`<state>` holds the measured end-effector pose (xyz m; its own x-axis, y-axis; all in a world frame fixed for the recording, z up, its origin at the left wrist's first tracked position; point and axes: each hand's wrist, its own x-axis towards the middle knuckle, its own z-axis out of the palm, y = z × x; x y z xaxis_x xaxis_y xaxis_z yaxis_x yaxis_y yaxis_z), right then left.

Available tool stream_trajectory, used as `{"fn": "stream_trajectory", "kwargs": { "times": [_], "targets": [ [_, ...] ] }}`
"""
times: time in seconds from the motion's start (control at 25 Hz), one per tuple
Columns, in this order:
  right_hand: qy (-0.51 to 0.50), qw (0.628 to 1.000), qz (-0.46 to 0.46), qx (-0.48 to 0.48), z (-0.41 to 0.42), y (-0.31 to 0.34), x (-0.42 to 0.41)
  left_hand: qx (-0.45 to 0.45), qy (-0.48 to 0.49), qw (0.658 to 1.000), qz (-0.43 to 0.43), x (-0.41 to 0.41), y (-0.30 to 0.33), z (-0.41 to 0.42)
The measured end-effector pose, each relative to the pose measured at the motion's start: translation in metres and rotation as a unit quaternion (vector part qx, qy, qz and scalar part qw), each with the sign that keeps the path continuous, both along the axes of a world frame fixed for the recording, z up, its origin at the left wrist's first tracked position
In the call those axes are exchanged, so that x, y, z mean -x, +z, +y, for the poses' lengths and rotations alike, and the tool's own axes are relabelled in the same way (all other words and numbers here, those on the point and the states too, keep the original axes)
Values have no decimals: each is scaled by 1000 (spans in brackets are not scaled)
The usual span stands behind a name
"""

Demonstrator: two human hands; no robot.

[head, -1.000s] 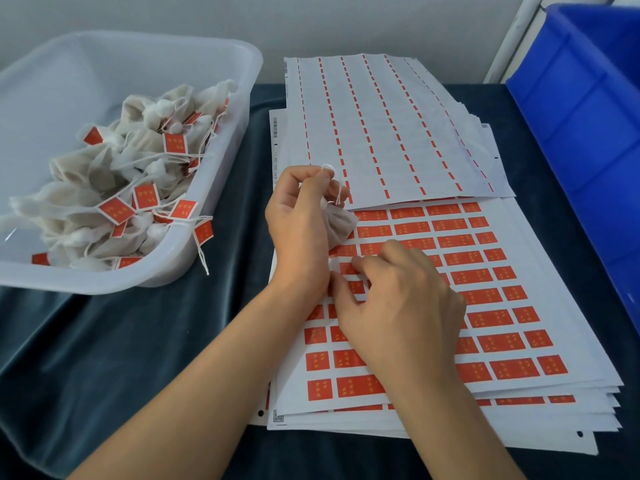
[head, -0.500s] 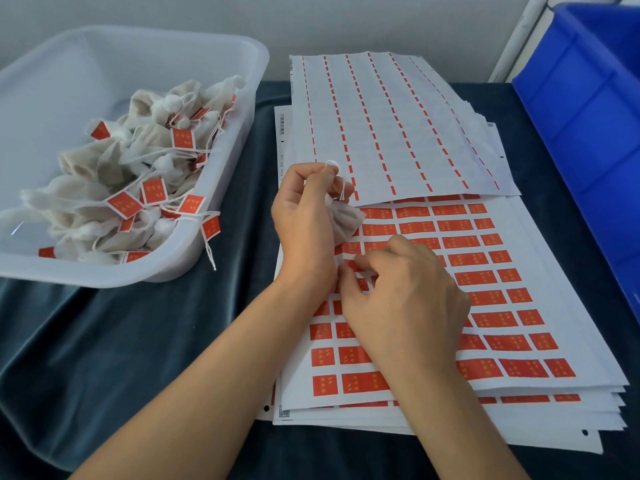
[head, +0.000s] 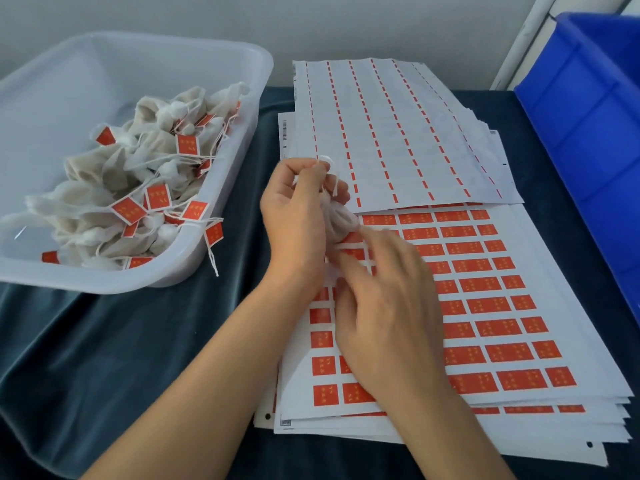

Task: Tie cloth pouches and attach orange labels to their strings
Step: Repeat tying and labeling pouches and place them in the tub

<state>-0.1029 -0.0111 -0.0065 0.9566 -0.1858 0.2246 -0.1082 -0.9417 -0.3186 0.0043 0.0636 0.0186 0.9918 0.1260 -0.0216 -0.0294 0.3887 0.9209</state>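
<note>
My left hand (head: pixel 294 216) grips a small white cloth pouch (head: pixel 341 221) by its neck, its white string (head: pixel 330 174) looped up over my fingertips. My right hand (head: pixel 388 306) lies palm down on the top sheet of orange labels (head: pixel 485 306), fingertips at the labels just below the pouch. Motion blur and the hand hide whether a label is pinched. The sheet tops a thick stack of label sheets (head: pixel 450 434).
A clear plastic tub (head: pixel 214 251) at left holds several tied pouches with orange labels (head: pixel 128 209); one label (head: pixel 214 233) hangs over its rim. Used backing sheets (head: pixel 398 133) lie behind the label stack. A blue bin (head: pixel 588 116) stands at right. Dark cloth (head: pixel 121 358) covers the table.
My right hand's fingers have shifted slightly on the label sheet below the pouch. My left hand still holds the pouch in the same place.
</note>
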Motion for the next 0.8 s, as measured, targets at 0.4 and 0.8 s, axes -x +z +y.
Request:
{"fn": "stream_trajectory", "kwargs": {
  "times": [0.4, 0.8],
  "targets": [
    [209, 969, 134, 18, -62, 3, -33, -88, 17, 996, -25, -2, -10, 3],
    [212, 975, 66, -16, -60, -3, -31, -91, 14, 995, -35, -2, -13, 2]
  ]
}}
